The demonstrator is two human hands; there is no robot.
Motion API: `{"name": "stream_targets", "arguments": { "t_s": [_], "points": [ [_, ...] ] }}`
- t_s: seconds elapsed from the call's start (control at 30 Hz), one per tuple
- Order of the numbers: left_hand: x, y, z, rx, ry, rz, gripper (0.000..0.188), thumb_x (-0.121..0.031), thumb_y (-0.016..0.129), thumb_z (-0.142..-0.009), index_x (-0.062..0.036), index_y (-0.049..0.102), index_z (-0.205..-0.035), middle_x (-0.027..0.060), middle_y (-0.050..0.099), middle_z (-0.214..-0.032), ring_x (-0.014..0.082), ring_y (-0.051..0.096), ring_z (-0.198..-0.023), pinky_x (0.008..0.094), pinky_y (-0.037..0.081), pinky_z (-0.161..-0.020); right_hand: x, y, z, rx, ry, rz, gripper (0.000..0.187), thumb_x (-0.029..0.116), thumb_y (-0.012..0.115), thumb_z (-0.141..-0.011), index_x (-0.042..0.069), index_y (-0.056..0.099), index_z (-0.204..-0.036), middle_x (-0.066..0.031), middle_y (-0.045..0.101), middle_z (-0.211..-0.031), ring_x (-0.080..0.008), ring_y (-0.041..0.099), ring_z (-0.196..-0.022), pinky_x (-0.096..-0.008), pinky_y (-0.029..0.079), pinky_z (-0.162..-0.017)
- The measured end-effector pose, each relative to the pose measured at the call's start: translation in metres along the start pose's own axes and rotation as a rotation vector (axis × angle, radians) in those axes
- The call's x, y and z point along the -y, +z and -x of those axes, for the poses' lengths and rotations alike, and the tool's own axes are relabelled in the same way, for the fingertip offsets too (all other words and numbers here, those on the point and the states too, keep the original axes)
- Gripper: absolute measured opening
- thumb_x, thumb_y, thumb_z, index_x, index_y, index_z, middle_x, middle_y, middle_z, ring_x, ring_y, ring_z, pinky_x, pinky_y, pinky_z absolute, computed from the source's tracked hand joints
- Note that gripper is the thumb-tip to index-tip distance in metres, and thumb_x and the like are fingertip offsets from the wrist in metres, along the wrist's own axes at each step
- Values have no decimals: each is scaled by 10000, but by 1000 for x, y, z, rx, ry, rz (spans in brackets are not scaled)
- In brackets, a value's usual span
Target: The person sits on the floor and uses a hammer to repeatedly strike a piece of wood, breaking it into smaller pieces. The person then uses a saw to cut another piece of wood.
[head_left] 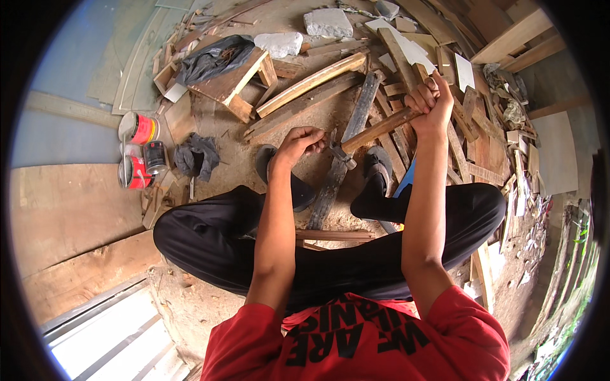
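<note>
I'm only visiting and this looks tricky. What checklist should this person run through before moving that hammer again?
1. Grip: ok. The right hand is closed around the brown wooden-handled hammer with a grey metal head.
2. Fingers clear of the hammer's head: not ok. The left hand is close beside it.
3. Small item in the left fingers: cannot tell; too small to make out.
4. Hammer's head touching the long, dark, weathered wooden beam: cannot tell from this angle.
5. Feet well away: not ok, I'd say. The beam runs between the dark-shod feet.
6. Gloves: not ok. Both hands are bare.
</note>
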State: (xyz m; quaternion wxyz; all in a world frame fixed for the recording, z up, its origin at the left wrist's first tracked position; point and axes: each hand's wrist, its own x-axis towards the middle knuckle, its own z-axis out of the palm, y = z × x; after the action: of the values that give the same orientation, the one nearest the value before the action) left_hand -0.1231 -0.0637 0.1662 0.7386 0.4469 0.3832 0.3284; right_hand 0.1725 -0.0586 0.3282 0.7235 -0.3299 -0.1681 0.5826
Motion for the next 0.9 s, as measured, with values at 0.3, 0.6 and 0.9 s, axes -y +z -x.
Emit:
{"name": "stream_targets", "arguments": {
  "t_s": [0.3,0.6,0.9],
  "points": [
    [-16,13,-9,-60,47,-2,347,-295,573,-988,-87,540,-712,-31,484,-624,72,444,-556,247,323,-505,-9,22,21,361,29,145,430,456,476,-1007,165,449,-691,68,236,-447,-88,169,-378,-267,207,-444],
    [-40,25,-18,-145,210,-1122,337,-310,603,-907,17,651,-844,263,636,-831,455,634,-779,501,479,-696,-22,39,32,606,44,368,405,346,520,-1025,84,491,-718,42,344,-525,-59,260,-432,-257,191,-424],
    [-44,77,-20,-324,572,-914,275,-293,582,-892,-34,673,-903,224,695,-871,427,672,-865,523,514,-731,-68,83,59,673,-281,1014,450,339,607,-1001,64,544,-650,42,452,-551,-37,362,-503,-245,263,-452]
  ]
}}
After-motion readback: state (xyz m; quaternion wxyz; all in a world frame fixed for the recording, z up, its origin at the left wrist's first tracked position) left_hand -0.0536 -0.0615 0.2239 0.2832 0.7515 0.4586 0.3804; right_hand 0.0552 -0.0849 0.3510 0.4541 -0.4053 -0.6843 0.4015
